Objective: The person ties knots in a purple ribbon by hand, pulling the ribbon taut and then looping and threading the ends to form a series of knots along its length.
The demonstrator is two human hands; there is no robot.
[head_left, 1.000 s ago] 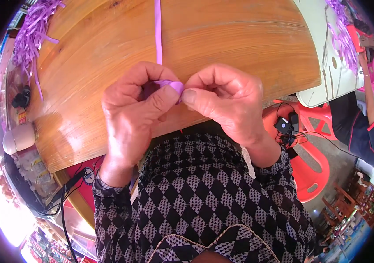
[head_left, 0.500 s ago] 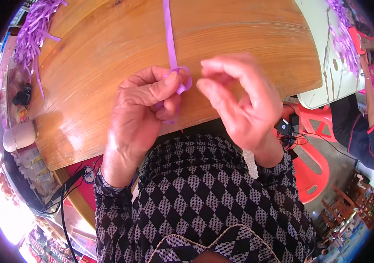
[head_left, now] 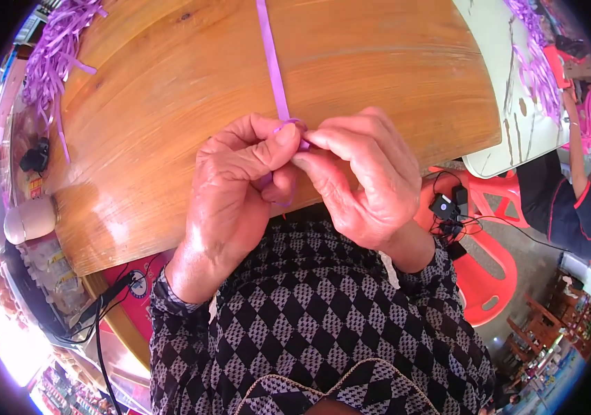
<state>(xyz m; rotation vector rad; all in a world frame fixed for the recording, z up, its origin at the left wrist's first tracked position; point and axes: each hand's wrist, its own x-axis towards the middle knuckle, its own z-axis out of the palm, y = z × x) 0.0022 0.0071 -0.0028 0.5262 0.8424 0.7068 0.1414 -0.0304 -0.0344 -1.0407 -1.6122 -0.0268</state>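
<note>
Nearest, the left hand (head_left: 240,169) is closed, thumb against forefinger, pinching the purple ribbon (head_left: 273,69) over the near part of the bench (head_left: 392,69). The right hand (head_left: 368,181) has thumb and forefinger slightly parted at the ribbon; whether they grip it, I cannot tell. The step looks like forming a small loop, and going on probably calls for a steady left pinch. Beyond, the ribbon's long axis points away, leaning slightly left.

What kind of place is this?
Probably a small shop or stall where handwork is done: what look like packed shelves at lower left, heaped purple strips by a wooden table.
</note>
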